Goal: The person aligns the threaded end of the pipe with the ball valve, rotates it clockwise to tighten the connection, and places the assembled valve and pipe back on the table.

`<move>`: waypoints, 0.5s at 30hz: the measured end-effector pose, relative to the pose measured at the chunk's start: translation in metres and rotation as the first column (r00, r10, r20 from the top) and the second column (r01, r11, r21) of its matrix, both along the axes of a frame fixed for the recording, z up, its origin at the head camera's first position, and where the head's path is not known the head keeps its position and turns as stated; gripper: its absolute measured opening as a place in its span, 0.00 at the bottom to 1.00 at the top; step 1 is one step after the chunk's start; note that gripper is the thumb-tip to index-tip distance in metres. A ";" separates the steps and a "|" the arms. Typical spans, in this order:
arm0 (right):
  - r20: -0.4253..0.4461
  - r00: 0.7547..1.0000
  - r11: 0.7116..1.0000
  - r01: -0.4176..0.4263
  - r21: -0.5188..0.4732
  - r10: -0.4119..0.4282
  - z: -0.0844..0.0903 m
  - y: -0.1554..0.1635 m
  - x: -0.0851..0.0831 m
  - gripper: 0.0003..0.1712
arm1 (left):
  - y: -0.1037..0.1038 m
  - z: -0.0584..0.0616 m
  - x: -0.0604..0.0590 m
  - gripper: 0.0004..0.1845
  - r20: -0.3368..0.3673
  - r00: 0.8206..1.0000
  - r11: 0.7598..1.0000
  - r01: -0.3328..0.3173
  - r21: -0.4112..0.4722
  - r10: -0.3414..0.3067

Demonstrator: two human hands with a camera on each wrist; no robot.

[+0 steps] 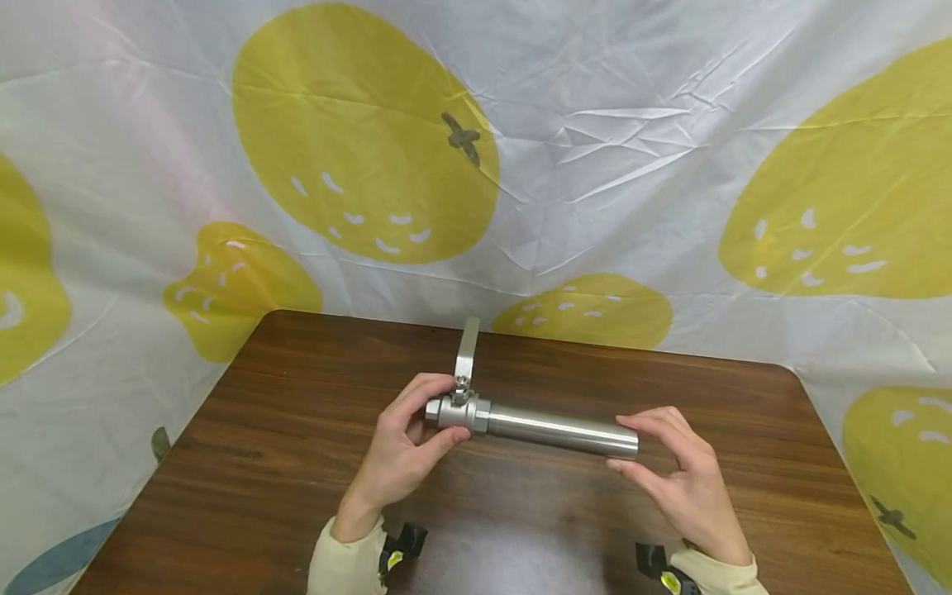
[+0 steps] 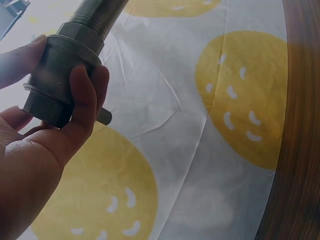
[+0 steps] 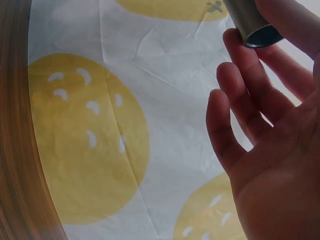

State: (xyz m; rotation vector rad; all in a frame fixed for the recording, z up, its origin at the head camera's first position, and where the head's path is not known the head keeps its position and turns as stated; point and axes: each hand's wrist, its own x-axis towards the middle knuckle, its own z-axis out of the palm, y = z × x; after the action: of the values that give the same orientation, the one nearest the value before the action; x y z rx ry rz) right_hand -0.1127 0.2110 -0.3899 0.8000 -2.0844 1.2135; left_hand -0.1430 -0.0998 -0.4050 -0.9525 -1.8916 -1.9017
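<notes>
A silver ball valve [image 1: 457, 411] with a flat lever handle [image 1: 467, 351] is joined to a smooth metal pipe [image 1: 558, 428]. My left hand [image 1: 402, 450] grips the valve body, thumb in front and fingers behind, with the lever pointing toward the far edge. At the pipe's other end, my right hand [image 1: 687, 471] pinches it between thumb and fingers. In the left wrist view, threads [image 2: 92, 22] show where the pipe enters the valve's hex collar. The right wrist view shows the pipe's hollow open end [image 3: 264, 36], with the lower fingers spread loosely below it.
A dark brown wooden table [image 1: 297, 397] lies under the hands. Behind it and at both sides hangs a white cloth [image 1: 595, 165] with yellow fruit prints. Black straps [image 1: 402, 545] with small devices sit at both wrists, over cream sleeves [image 1: 345, 562].
</notes>
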 end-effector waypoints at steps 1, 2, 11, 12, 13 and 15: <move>-0.001 1.000 1.000 0.001 0.001 -0.001 -0.002 0.001 0.000 0.33 | 0.000 0.000 0.000 0.26 -0.002 1.000 1.000 -0.001 0.001 0.001; -0.002 1.000 1.000 0.001 0.003 -0.001 -0.003 0.001 -0.001 0.33 | 0.000 -0.001 0.000 0.26 -0.003 1.000 1.000 0.000 0.001 0.000; -0.002 1.000 1.000 -0.018 0.003 0.018 -0.008 0.007 -0.003 0.34 | 0.003 -0.004 0.003 0.26 -0.016 1.000 1.000 -0.013 0.002 0.013; -0.001 1.000 1.000 -0.022 0.001 0.022 -0.007 0.007 -0.002 0.34 | 0.004 -0.004 0.004 0.27 -0.018 1.000 1.000 -0.015 0.003 0.015; 0.000 1.000 1.000 -0.026 0.000 0.026 -0.006 0.007 -0.002 0.33 | 0.004 -0.004 0.004 0.27 -0.020 1.000 1.000 -0.017 0.003 0.017; 0.002 0.999 0.999 -0.035 -0.003 0.035 -0.004 0.007 -0.001 0.32 | 0.005 -0.005 0.005 0.27 -0.022 1.000 1.000 -0.021 0.004 0.021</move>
State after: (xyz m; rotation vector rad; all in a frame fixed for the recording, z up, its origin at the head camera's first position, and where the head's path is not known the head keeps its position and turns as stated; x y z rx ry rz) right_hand -0.1134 0.2176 -0.3935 0.8378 -2.0777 1.2361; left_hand -0.1380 -0.0943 -0.4097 -0.9454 -1.8774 -1.8748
